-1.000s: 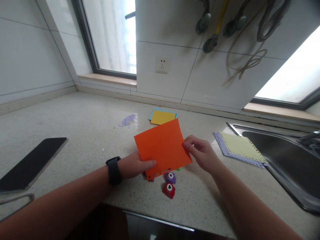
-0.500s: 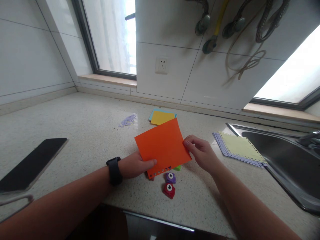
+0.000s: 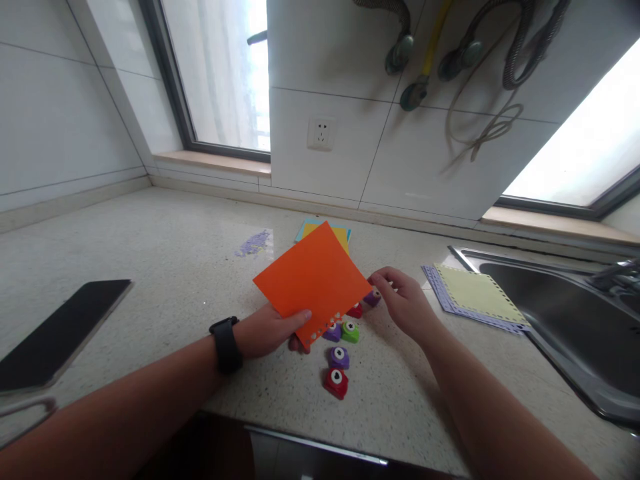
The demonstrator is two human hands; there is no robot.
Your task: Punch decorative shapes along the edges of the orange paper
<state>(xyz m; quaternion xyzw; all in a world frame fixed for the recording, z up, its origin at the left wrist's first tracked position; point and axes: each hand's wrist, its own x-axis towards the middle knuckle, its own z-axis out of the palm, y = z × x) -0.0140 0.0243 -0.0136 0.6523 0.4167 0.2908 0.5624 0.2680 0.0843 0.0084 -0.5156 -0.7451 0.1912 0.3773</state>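
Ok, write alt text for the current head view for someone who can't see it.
The left hand grips an orange sheet punched along one edge, the right hand at its right corner. Colourful craft punches sit below on a speckled counter; pale yellow and purple sheets lie by the sink.

- Orange sheet (image 3: pixel 310 277): paper, smooth and matt, its punched edge cleanly cut.
- Punches (image 3: pixel 351 337): hard plastic, coloured bodies with a slight gloss, white tops smooth.
- Pale sheets (image 3: pixel 483 293): matt paper.
- Scraps (image 3: pixel 254 244): look like thin paper bits.
- Counter (image 3: pixel 165 273): speckled, stone-like, smooth, with a soft sheen that mirrors light in patches.
- Tiles (image 3: pixel 330 177): smooth and glossy.
- Sink (image 3: pixel 570 333): grey metal, satin sheen.
- Tap (image 3: pixel 623 277): shiny metal.
- Hose (image 3: pixel 511 67): ridged, metallic-looking.
- Socket (image 3: pixel 321 135): smooth white plastic.
- Watch strap (image 3: pixel 227 350): black, matt, rubbery-looking.
- Slab (image 3: pixel 65 333): dark, flat, dull face.
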